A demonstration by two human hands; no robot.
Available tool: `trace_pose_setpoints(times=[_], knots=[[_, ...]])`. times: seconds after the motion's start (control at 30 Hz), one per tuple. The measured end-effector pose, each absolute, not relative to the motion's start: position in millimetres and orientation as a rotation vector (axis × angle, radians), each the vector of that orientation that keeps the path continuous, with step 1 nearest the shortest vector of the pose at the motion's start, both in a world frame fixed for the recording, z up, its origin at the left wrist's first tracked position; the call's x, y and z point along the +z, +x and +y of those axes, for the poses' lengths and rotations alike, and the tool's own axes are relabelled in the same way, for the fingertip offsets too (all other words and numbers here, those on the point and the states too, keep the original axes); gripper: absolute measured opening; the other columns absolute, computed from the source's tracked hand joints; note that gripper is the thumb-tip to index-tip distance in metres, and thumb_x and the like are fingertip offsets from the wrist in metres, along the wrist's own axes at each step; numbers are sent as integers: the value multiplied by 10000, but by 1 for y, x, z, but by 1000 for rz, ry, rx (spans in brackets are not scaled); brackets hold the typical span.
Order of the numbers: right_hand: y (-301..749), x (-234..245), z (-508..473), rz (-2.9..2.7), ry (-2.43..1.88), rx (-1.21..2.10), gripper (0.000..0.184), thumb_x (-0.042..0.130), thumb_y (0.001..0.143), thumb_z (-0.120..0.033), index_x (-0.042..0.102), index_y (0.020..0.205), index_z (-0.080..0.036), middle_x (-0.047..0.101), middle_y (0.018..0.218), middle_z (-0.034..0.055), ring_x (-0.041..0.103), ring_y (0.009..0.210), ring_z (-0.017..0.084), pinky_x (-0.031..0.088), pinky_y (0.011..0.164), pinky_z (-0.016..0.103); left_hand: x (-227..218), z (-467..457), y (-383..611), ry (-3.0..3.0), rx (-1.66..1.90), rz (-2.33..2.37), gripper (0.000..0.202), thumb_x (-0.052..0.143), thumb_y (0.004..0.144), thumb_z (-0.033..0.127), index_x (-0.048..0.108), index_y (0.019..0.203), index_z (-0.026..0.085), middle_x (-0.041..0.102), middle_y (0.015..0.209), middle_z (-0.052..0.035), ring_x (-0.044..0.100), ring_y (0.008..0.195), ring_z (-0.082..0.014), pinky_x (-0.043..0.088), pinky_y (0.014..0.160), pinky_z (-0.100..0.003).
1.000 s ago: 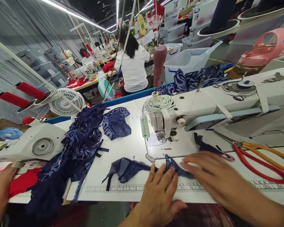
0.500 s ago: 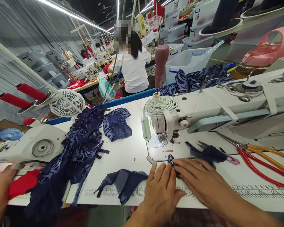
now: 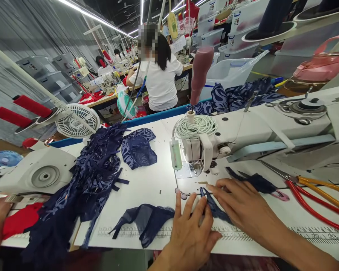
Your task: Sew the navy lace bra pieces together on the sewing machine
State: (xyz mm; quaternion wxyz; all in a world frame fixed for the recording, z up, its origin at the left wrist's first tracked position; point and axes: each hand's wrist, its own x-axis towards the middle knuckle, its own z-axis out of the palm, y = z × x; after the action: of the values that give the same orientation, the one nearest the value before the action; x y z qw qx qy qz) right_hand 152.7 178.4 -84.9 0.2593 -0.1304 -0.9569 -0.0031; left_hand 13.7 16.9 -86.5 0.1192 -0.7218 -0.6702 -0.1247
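A small dark navy fabric piece (image 3: 214, 207) with a lighter blue strip at its end lies on the white sewing table, below the sewing machine's needle area (image 3: 199, 165). My left hand (image 3: 190, 229) rests palm down, fingers spread, with its fingertips at the left edge of that piece. My right hand (image 3: 240, 199) arches over the piece from the right, fingers extended, partly covering it. Left of my left hand lies a sheer navy fabric piece (image 3: 148, 224). Behind my right hand is another navy scrap (image 3: 261, 183) with small pointed blades and a pink handle loop beside it.
Large scissors (image 3: 299, 184) with red and orange handles lie at right. A heap of patterned navy fabric (image 3: 98, 162) hangs over the table's left side, near a flat patterned piece (image 3: 139, 148). Another person's hand (image 3: 0, 218) is at far left by red cloth (image 3: 22, 220). A co-worker (image 3: 161, 82) sits ahead.
My right hand has risen slightly and its fingers are more arched, showing more of the navy piece. My left fingers have spread wider. The view has shifted slightly.
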Motion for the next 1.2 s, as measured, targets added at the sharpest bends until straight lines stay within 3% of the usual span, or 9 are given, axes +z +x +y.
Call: trace_pose_setpoints(times=[0.17,0.23,0.33,0.47,0.83,1.0,1.13,1.2], knots=[[150,-85,179,-2606,-376,-45,405,428,963,-111,589,1321,-212,633,984,58,582,858,204,410,759,348,-89,17,12,-2123,-388,-1983,518,465,1013,540,572,1360,170,557,1487,-36,415,1428,-292,-70,1273,-567],[152,-85,179,-2569,-383,-17,378,428,990,-135,579,1333,-188,634,1026,77,586,914,211,420,813,356,-89,16,11,-2138,-391,-2000,512,472,1013,532,567,1370,177,538,1507,-22,403,1434,-295,-104,1267,-571],[159,-83,175,-2533,-260,101,306,419,1008,-133,624,1231,-172,642,1080,89,583,976,199,415,869,337,-86,15,10,-2156,-386,-2019,512,482,1015,512,544,1401,182,533,1511,-13,392,1439,-292,-133,1260,-570],[164,-87,165,-2504,-235,46,305,388,1015,-124,671,1121,-164,682,1009,73,576,920,203,397,806,343,-82,16,9,-2153,-386,-2030,527,499,1015,490,511,1440,180,556,1488,-20,372,1453,-288,-137,1256,-579],[164,-92,168,-2513,-278,32,296,426,986,-99,668,1152,-132,664,968,84,554,875,210,371,761,349,-85,21,8,-2097,-382,-2019,565,524,992,538,519,1440,193,585,1464,-25,378,1452,-295,-161,1239,-621],[165,-95,168,-2499,-286,49,302,411,978,-93,666,1129,-152,680,999,91,562,899,221,381,795,364,-87,21,7,-2095,-355,-2023,556,541,989,509,514,1443,189,583,1465,-51,372,1457,-298,-124,1242,-645],[165,-100,166,-2497,-312,8,308,412,968,-81,665,1131,-147,702,971,95,576,896,238,390,794,386,-88,23,8,-2103,-371,-2035,544,527,998,500,517,1445,191,560,1490,-28,358,1462,-303,-170,1233,-629],[164,-104,164,-2502,-319,15,326,418,964,-77,654,1176,-148,722,1054,101,598,983,254,400,859,413,-89,23,8,-2105,-394,-2039,532,529,1000,484,518,1445,193,553,1498,-7,350,1465,-303,-187,1231,-621]])
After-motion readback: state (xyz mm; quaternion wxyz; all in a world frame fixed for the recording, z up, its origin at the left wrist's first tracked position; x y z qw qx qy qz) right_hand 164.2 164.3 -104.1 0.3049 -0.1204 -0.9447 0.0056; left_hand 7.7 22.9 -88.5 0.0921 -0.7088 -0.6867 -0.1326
